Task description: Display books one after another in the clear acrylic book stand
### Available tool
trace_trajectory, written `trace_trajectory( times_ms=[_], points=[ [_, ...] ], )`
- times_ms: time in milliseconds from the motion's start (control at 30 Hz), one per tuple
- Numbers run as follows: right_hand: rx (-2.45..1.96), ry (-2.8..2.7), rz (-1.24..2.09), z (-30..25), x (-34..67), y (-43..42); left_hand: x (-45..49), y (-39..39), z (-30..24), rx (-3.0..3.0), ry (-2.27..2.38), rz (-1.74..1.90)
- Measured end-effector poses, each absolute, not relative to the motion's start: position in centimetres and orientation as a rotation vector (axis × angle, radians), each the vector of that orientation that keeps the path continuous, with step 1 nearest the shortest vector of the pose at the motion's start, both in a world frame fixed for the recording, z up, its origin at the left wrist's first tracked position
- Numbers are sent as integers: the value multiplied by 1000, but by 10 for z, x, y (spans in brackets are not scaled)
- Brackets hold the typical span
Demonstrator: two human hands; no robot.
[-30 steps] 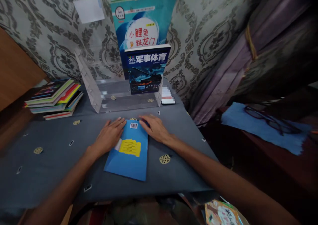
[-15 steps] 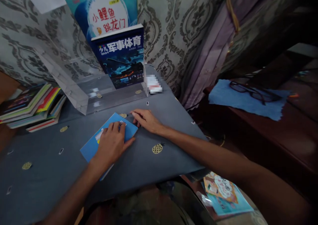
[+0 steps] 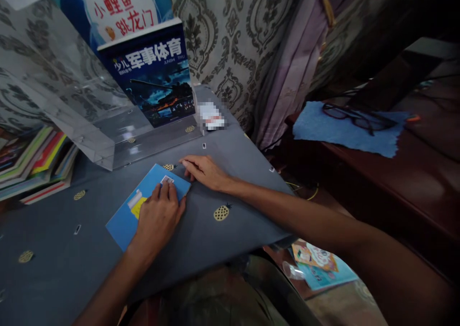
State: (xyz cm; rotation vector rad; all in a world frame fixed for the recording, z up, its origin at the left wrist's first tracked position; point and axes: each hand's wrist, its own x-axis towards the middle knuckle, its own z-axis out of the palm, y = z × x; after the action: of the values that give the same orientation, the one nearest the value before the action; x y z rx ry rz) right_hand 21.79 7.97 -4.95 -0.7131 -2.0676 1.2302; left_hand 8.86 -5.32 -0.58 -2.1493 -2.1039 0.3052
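Observation:
A thin blue book (image 3: 126,214) lies face down on the grey tablecloth (image 3: 201,230), with a barcode and a yellow label showing. My left hand (image 3: 158,218) rests flat on top of it, fingers stretched toward the barcode. My right hand (image 3: 203,171) lies on the cloth at the book's far right corner, fingers extended and touching its edge. Behind them a clear acrylic stand (image 3: 108,139) holds a dark blue book (image 3: 154,72) upright, with a larger teal book (image 3: 118,9) behind that.
A stack of colourful books (image 3: 32,165) sits at the left. To the right, glasses (image 3: 355,117) lie on a blue cloth (image 3: 345,134) on a dark wooden surface. A curtain (image 3: 291,62) hangs by the table's right edge. More books (image 3: 316,266) lie on the floor below.
The view has swung right and down. My left hand has slid from the book's left edge onto its cover. The book has turned to lie diagonally. My right hand stays at its corner.

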Motion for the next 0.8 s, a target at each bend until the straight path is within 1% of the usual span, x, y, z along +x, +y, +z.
trace_trajectory(
  times_ms=[433,800],
  points=[
    [-681,-2043,1249,-49,220,83,86,-51,1,-2163,-2110,367],
    [-664,-2052,1235,-51,220,84,91,-55,-4,-2144,-2097,415]
  ],
)
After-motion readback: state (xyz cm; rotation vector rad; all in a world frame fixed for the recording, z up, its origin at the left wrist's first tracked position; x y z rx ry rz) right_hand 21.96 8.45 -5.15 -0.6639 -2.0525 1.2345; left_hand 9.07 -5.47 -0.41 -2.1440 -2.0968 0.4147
